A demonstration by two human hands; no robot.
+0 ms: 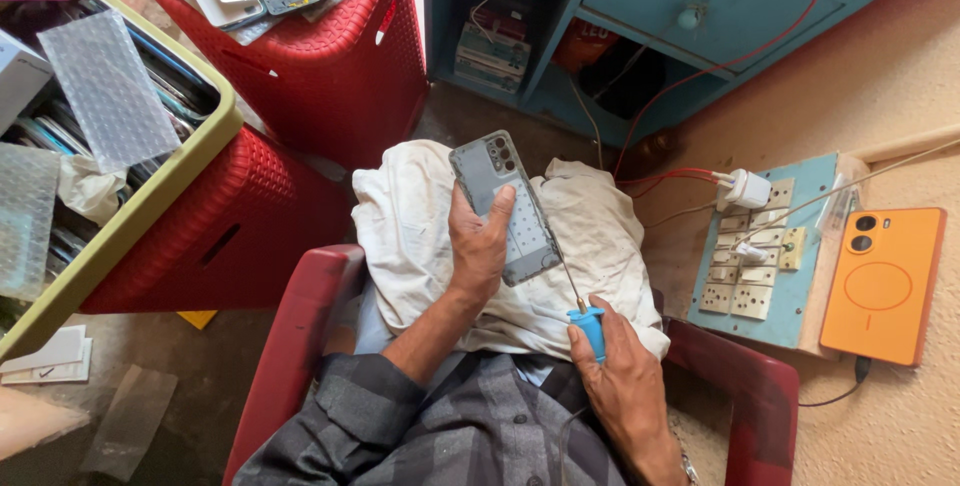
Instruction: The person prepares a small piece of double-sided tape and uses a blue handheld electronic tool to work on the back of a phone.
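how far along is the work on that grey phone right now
Done: the grey phone lies back up on the white cloth over the lap. In hand: the left hand grips it while the right hand holds a blue-handled screwdriver, tip near its edge. Left: the back appears still on; the inside isn't visible.

Opened grey phone (pixel 503 208) tilted above cloth; blue-handled screwdriver (pixel 583 312) beside.

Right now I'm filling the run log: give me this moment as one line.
left hand: holds grey phone over white cloth | right hand: grips blue-handled screwdriver, tip at phone edge | orange phone: beside switchboard
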